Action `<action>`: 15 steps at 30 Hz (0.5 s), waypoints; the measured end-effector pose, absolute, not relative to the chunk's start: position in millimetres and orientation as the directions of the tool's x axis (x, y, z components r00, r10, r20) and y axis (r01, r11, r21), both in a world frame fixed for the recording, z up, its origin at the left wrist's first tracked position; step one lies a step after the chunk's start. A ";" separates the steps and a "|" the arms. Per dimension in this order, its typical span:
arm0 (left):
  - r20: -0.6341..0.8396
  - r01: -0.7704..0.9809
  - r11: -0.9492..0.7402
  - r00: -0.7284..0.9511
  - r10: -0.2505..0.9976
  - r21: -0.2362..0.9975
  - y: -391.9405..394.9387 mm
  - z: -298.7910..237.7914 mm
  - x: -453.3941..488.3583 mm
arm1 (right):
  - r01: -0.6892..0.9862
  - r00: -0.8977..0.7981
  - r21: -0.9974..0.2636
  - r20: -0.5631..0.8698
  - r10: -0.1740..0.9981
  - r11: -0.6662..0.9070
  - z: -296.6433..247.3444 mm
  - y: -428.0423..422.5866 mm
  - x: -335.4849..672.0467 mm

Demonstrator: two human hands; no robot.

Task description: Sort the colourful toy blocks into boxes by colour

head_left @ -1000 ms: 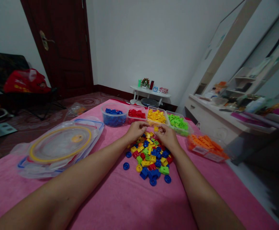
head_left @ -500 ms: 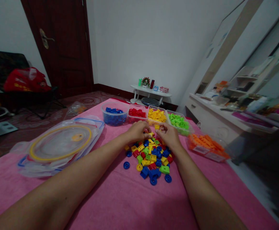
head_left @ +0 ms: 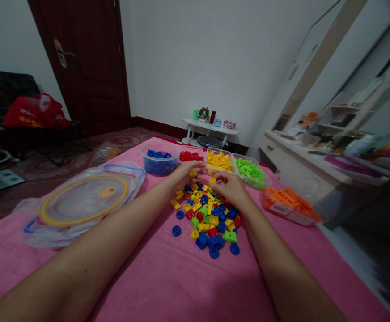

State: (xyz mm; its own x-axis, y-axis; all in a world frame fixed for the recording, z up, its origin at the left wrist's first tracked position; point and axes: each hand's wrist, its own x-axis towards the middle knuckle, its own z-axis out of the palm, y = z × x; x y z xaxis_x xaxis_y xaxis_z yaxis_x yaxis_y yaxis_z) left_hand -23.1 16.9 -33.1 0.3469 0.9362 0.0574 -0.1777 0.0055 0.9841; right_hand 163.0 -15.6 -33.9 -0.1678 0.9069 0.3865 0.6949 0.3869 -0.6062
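Observation:
A loose pile of toy building blocks in yellow, blue, red and green lies on the pink cloth, with several small wheels along its near side. At the pile's far left edge is my left hand, its fingers curled around a yellow block. My right hand is over the far right part of the pile. Its fingertips pinch another yellow block. Behind the hands stand clear tubs of blue blocks, red blocks, yellow blocks and green blocks.
A clear box of orange blocks sits at the table's right edge. Stacked container lids cover the left side. Beyond the table are a low white shelf, a door and a cluttered white dresser.
My left hand has lifted slightly back and left toward the tubs, uncovering more yellow blocks at the pile's left. My right hand has shifted a little left with its yellow block.

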 end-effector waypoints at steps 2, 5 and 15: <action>0.181 0.157 -0.240 0.316 0.931 0.958 16.6 -40.0 -18.6 | 0.712 -0.157 -0.578 0.422 0.893 0.398 -34.6 -14.8 163.4; 0.289 0.607 -0.466 0.371 0.882 0.644 10.2 -47.3 -10.1 | 0.718 -0.128 -0.565 0.465 0.876 0.406 -36.3 -11.8 166.7; 0.286 0.847 -0.501 0.443 0.850 0.176 -7.2 -43.4 -3.6 | 0.762 -0.108 -0.518 0.489 0.865 0.388 -43.1 -11.8 167.0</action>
State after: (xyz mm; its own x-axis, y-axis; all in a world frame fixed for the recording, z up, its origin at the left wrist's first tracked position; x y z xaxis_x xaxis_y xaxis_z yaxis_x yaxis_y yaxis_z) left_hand -3.6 -7.2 -43.4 0.4429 0.8497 0.2862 0.8472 -0.5011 0.1764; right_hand 167.0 -11.8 -43.1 -0.1077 0.8654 0.4894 0.7624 0.3878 -0.5180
